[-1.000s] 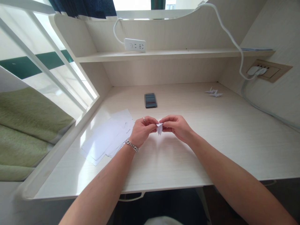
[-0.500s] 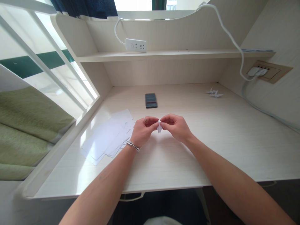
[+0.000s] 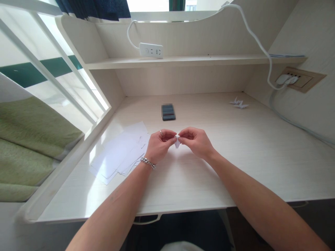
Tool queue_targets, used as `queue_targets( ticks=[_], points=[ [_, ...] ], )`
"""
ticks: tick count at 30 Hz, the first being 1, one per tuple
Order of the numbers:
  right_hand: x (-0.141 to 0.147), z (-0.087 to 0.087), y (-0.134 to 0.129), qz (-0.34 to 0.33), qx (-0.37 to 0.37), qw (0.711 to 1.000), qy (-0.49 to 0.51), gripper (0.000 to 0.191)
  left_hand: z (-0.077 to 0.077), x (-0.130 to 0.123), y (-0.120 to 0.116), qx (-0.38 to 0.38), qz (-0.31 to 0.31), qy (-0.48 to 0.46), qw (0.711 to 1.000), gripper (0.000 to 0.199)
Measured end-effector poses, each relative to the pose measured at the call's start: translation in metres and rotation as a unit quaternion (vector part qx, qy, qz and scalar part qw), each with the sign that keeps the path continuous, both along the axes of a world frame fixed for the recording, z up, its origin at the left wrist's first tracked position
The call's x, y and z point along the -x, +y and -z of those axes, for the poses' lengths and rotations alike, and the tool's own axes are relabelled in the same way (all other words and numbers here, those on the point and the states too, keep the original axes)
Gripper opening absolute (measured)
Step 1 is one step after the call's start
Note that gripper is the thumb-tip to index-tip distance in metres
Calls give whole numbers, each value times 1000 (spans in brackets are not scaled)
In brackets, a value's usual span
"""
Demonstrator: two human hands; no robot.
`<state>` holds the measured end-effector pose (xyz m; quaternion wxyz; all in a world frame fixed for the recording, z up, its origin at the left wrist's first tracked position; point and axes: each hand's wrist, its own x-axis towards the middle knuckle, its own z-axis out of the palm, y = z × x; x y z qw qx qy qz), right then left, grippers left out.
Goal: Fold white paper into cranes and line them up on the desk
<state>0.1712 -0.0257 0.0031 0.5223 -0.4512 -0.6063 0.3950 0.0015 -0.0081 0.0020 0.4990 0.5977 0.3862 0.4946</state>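
Between my two hands is a small folded white paper [image 3: 177, 143], its pointed ends hanging downward over the desk. My left hand [image 3: 160, 143], with a ring and a chain bracelet, pinches its left edge between thumb and fingers. From the other side my right hand [image 3: 196, 140] pinches the right edge in the same way. The fingertips hide the paper's upper sides. Loose white paper sheets [image 3: 117, 150] lie spread on the desk, close to my left wrist.
A dark, blurred flat object [image 3: 168, 112] lies beyond my hands. White folded paper cranes [image 3: 239, 103] rest at the desk's back right. A power strip [image 3: 151, 50] stands on the shelf [image 3: 188, 62], and a white cable [image 3: 252, 33] runs down to the wall socket [image 3: 303, 80].
Both hands keep their pinch on the folded paper and have barely moved. The paper's lower part looks slightly shifted between the fingers.
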Motion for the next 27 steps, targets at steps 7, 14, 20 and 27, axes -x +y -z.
queue_targets(
  ticks=[7, 14, 20, 27],
  points=[
    [2, -1, 1, -6, 1, 1000, 15, 9, 2, -2, 0, -15, -1, -11, 1000, 21],
    [3, 0, 3, -33, 30, 995, 94, 12, 2, -7, -3, -39, -35, -28, 998, 23],
    [3, 0, 6, 13, 26, 992, 125, 18, 2, -9, -4, 15, 1, -3, 1000, 36],
    [0, -2, 4, 9, 16, 999, 39, 23, 3, -6, -3, 20, -5, 83, 996, 27]
  ],
)
